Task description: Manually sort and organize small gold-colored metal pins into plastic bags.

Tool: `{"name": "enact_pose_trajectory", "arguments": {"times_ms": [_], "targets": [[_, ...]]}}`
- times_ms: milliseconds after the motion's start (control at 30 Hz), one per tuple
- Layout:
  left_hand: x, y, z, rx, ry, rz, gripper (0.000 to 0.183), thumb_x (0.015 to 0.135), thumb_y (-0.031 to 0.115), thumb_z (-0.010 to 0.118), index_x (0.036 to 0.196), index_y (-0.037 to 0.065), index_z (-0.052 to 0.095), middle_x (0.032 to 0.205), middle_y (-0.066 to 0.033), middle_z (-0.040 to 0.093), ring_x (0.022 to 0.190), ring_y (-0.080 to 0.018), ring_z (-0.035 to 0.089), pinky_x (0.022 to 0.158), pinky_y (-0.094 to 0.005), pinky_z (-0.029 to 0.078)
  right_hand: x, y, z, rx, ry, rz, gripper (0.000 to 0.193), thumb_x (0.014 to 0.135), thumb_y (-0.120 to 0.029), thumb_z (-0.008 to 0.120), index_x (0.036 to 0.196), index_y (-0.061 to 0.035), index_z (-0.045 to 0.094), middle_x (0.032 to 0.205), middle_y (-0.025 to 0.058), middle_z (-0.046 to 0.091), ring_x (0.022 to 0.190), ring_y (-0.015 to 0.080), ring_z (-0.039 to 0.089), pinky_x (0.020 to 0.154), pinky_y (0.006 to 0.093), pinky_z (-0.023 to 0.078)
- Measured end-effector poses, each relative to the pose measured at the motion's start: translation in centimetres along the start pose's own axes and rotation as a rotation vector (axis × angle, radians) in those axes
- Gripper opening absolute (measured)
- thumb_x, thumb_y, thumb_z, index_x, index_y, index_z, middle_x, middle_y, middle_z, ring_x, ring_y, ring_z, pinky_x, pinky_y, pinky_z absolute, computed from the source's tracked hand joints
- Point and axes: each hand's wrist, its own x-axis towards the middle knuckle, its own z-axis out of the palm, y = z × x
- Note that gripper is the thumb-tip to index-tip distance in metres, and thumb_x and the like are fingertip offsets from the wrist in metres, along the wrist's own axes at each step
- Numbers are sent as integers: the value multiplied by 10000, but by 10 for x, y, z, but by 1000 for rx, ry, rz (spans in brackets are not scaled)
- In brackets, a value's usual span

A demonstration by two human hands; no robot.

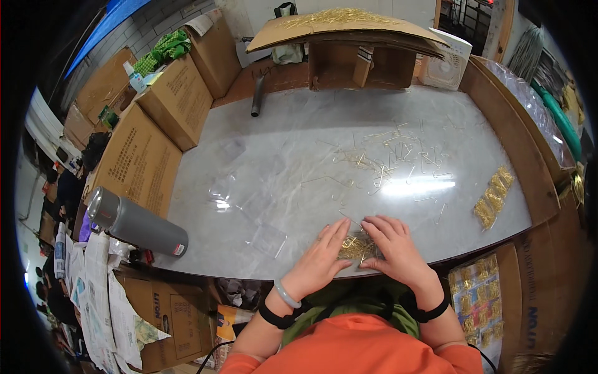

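Observation:
A small cluster of gold wire hooks [356,247] lies at the near edge of the grey table, between my two hands. My left hand [325,248] presses against its left side, fingers together and pointing away from me, thumb at the near side. From the right, my right hand [396,250] is curved round the same cluster, its thumb near the left one. Whether a clear box or bag encloses these hooks, I cannot tell. Farther out, loose gold hooks [398,153] are scattered over the tabletop [293,131]. Several filled clear packs of hooks [494,198] lie at the right.
A grey flask [137,225] leans at the left edge by cardboard boxes [140,162]. Clear plastic boxes [269,240] lie left of my hands. A cardboard shelf [349,40] heaped with hooks stands at the back, a dark tube [257,96] beside it. More packs [478,298] sit below right.

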Motion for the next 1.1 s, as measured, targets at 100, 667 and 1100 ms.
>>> {"name": "enact_pose_trajectory", "arguments": {"times_ms": [100, 667, 1100], "targets": [[5, 2, 0, -99, 5, 30, 839, 896, 58, 704, 1583, -28, 231, 1580, -267, 329, 1467, -446, 324, 1200, -459, 322, 5, 3, 6, -39, -39, -59, 686, 823, -244, 796, 1410, -42, 506, 1359, 147, 576, 1305, 346, 502, 1113, 475, 388], [-18, 12, -7, 237, 333, -214, 546, 787, 110, 820, 1277, -11, 612, 1191, -186, 604, 1056, -375, 605, 906, -429, 512, 5, 16, 24, 191, -157, -140, 680, 807, -300, 808, 1383, -66, 530, 1390, 115, 555, 1320, 326, 498, 1122, 530, 361], [-13, 19, -13, 161, 270, -109, 595, 809, 94, 803, 1356, 12, 584, 1257, -178, 590, 999, -343, 622, 893, -411, 532, 2, 17, 25, -9, -35, -108, 530, 853, -238, 754, 1333, -99, 578, 1351, 88, 571, 1246, 326, 515, 1073, 480, 380]]}}
